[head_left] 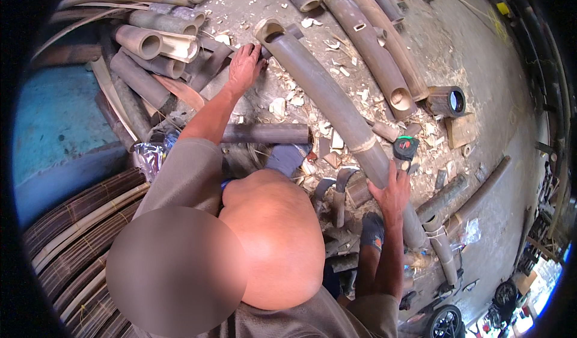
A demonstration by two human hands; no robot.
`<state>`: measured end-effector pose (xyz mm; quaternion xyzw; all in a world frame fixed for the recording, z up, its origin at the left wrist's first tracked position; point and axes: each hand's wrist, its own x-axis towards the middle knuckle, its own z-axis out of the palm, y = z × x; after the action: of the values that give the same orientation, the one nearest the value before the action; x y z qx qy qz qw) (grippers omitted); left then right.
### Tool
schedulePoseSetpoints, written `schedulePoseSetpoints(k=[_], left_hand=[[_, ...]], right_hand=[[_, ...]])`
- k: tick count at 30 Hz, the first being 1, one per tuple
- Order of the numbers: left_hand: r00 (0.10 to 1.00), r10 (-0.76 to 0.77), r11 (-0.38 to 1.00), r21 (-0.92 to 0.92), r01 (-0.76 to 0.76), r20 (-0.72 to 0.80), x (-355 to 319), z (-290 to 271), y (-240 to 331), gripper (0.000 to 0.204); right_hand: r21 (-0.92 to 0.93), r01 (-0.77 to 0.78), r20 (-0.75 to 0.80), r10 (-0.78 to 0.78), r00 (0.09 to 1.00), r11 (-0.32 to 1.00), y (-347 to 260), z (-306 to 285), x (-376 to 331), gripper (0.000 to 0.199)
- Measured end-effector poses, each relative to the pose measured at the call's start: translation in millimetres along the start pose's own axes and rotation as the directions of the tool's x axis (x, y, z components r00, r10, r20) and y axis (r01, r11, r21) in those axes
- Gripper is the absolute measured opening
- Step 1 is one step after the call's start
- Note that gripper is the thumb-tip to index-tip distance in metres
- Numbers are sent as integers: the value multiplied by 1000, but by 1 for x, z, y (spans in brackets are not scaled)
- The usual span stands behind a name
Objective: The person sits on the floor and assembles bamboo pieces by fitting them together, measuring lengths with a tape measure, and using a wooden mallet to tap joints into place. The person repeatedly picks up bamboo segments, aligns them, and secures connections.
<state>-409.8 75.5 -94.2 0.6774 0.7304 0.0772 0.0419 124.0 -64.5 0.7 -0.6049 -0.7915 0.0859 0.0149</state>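
Observation:
A long grey-brown bamboo pole (324, 91) slants across the middle, its far end cut open with a scooped notch. My right hand (393, 195) grips it near the lower part, thumb on one side and fingers on the other. Beyond, to the left of the pole's far end, my left hand (245, 68) has its fingers curled on a short dark bamboo piece (293, 31) that passes under the pole. The fingertips there are partly hidden. Another short bamboo length (267, 133) lies closer to me, below my left hand.
Pale wood chips (294, 94) litter the floor. Cut bamboo tubes (147, 42) are piled at the left, above bundled dark slats (84, 218). Larger notched poles (372, 43) lie beyond on the right. A green-black tape measure (406, 148) and a wooden block (461, 131) sit beside the pole.

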Motion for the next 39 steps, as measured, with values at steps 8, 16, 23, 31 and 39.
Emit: schedulePoseSetpoints(k=[8, 16, 23, 31, 39], left_hand=[[993, -115, 991, -68, 116, 17, 5, 5, 6, 65], [945, 291, 928, -195, -317, -147, 2, -19, 123, 90], [903, 406, 906, -190, -378, 139, 2, -28, 129, 112], [868, 467, 884, -126, -451, 166, 33, -20, 124, 119], [834, 449, 879, 9, -477, 322, 31, -41, 146, 117]], right_hand=[[-22, -46, -1, 46, 999, 999, -9, -2, 9, 90], [-35, -49, 7, 49, 999, 998, -10, -2, 11, 91], [-59, -52, -12, 52, 999, 997, -17, 6, 3, 93], [-28, -160, -116, 155, 981, 987, -13, 20, 13, 90], [273, -604, -485, 649, 586, 749, -88, 50, -62, 86]])
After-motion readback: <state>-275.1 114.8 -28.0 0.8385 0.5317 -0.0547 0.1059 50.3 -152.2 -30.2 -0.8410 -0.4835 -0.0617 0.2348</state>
